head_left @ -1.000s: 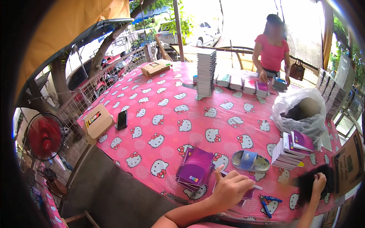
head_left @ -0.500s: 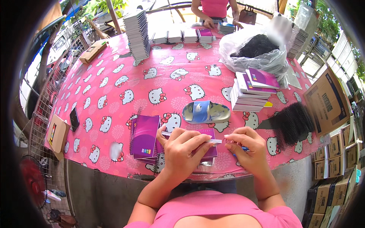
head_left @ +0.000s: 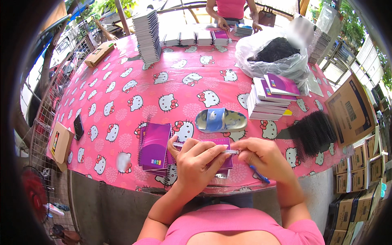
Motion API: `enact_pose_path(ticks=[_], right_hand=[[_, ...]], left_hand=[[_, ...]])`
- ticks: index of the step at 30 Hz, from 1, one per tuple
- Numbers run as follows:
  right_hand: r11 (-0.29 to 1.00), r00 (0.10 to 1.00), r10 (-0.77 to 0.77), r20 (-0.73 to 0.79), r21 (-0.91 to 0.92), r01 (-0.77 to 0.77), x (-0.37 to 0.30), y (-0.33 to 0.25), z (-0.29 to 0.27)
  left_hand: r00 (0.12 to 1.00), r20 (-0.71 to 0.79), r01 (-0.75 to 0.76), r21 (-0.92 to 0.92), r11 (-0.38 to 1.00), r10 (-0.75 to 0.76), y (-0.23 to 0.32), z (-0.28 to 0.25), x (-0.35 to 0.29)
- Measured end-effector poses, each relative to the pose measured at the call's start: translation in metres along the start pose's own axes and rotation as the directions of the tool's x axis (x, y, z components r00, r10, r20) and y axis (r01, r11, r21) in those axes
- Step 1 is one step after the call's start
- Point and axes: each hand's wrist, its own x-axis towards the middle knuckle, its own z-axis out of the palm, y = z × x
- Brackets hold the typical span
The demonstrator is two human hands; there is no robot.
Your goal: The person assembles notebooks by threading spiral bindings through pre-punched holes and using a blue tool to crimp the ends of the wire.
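Observation:
My left hand (head_left: pixel 196 163) is closed around a thin notebook (head_left: pixel 232 152), held edge-on with its white page edges showing at the right end. My right hand (head_left: pixel 263 157) is closed at that same end, thumb and forefinger pinched against the notebook's corner. A slim blue tool (head_left: pixel 260 174) sticks out below the right hand's curled fingers; its kind is hidden. Under my hands lies a purple-covered notebook (head_left: pixel 226 163). Left of my left hand is a small pile of purple spiral notebooks (head_left: pixel 156 145).
A blue and cream slide sandal (head_left: pixel 220 120) lies beyond my hands. Right are a notebook stack (head_left: pixel 269 100), black binding coils (head_left: pixel 312 134) and a carton (head_left: pixel 351 108). Farther back stand a plastic bag (head_left: pixel 249 57), a tall notebook stack (head_left: pixel 147 36) and another person (head_left: pixel 230 10). A phone (head_left: pixel 79 126) lies left.
My right hand has moved left against the notebook's end and turned, closing the small gap. The blue tool now points down and right from it. My left hand stays nearly still.

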Motion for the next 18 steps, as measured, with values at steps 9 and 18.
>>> enact_pose_path(ticks=[9, 18], right_hand=[[0.953, 0.979, -0.139, -0.150, -0.289, 0.091, -0.002, -0.008, 0.015], [0.960, 0.976, -0.097, -0.197, -0.277, 0.039, 0.003, -0.017, 0.023]], left_hand=[[1.000, -0.014, 0.010, 0.003, 1.000, -0.010, -0.003, 0.004, -0.002], [0.999, -0.034, 0.014, 0.010, 1.000, -0.014, -0.002, 0.005, -0.003]])
